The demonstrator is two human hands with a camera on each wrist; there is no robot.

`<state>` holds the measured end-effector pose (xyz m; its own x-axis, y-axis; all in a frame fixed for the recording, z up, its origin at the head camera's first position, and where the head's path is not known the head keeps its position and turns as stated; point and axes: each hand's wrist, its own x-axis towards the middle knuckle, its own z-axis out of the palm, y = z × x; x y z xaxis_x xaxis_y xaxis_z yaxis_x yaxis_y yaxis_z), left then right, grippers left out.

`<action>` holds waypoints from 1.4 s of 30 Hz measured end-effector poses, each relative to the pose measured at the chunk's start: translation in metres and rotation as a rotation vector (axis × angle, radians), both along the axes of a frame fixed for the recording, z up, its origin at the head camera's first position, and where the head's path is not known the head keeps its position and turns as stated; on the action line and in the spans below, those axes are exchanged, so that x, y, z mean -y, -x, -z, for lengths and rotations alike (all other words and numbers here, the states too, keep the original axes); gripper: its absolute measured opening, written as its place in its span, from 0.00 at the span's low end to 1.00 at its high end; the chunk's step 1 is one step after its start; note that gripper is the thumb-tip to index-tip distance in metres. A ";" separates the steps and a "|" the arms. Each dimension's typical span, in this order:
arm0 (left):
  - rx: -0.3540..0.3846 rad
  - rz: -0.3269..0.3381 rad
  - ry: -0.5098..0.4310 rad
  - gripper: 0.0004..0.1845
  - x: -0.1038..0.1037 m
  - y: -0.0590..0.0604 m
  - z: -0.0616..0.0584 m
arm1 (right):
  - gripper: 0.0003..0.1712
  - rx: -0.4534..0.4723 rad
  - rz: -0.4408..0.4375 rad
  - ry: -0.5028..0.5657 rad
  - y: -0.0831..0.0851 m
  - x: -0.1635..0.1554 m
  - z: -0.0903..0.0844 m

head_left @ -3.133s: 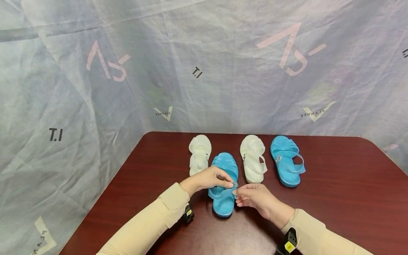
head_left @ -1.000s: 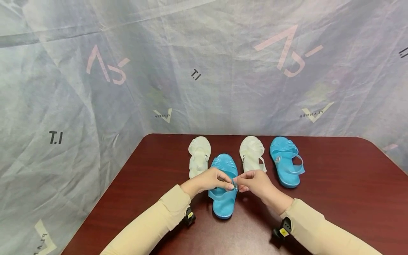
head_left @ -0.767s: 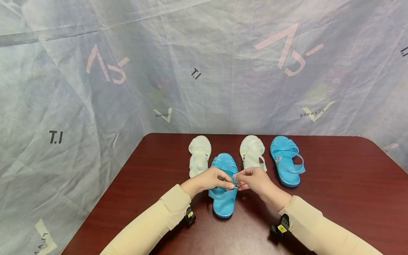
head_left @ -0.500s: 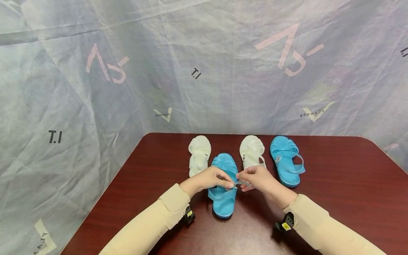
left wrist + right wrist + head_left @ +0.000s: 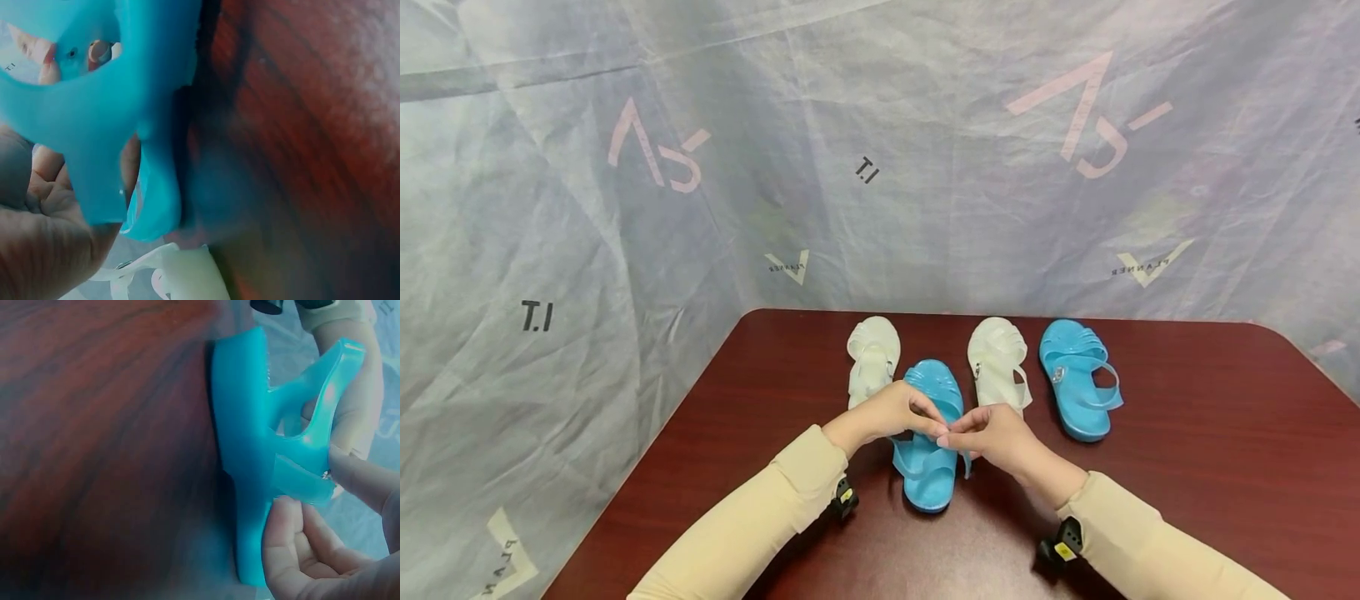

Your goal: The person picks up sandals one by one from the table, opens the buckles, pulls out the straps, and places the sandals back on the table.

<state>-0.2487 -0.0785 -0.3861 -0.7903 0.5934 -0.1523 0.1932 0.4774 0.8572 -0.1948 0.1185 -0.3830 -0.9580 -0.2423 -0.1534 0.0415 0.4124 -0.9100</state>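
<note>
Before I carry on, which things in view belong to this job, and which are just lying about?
Apparently in the job:
nearest blue strappy sandal
its side strap
left hand
right hand

Apparently just lying about:
leftmost white sandal
other white sandal
rightmost blue sandal

2 white sandals block beyond the hands; table room opens rightward.

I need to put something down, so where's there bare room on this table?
The table is bare right of the rightmost blue sandal, left of the leftmost white sandal, and in front between the sleeves. It's crowded mid-table, where left hand and right hand meet over the nearer blue sandal, beside the other white sandal.
</note>
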 end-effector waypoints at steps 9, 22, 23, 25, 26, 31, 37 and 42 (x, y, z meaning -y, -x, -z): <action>-0.030 -0.021 0.027 0.05 0.000 0.000 -0.005 | 0.12 -0.054 0.057 0.021 -0.005 0.003 0.005; -0.037 -0.048 0.029 0.07 0.001 -0.002 -0.004 | 0.10 0.008 0.139 0.122 -0.009 0.005 0.010; -0.039 -0.057 0.031 0.07 0.002 -0.002 -0.004 | 0.10 0.012 0.146 0.125 -0.009 0.005 0.011; -0.050 -0.073 0.042 0.06 0.003 -0.003 -0.004 | 0.11 0.021 0.158 0.130 -0.010 0.005 0.011; -0.055 -0.078 0.047 0.06 0.004 -0.003 -0.005 | 0.11 0.023 0.163 0.133 -0.010 0.004 0.011; -0.096 -0.085 0.076 0.06 0.006 -0.002 -0.005 | 0.11 0.031 0.176 0.152 -0.012 0.004 0.011; -0.102 -0.100 0.089 0.05 0.005 -0.004 -0.005 | 0.11 0.062 0.200 0.181 -0.014 0.004 0.013; -0.126 -0.100 0.114 0.05 0.003 -0.006 -0.007 | 0.12 0.062 0.220 0.189 -0.015 0.004 0.014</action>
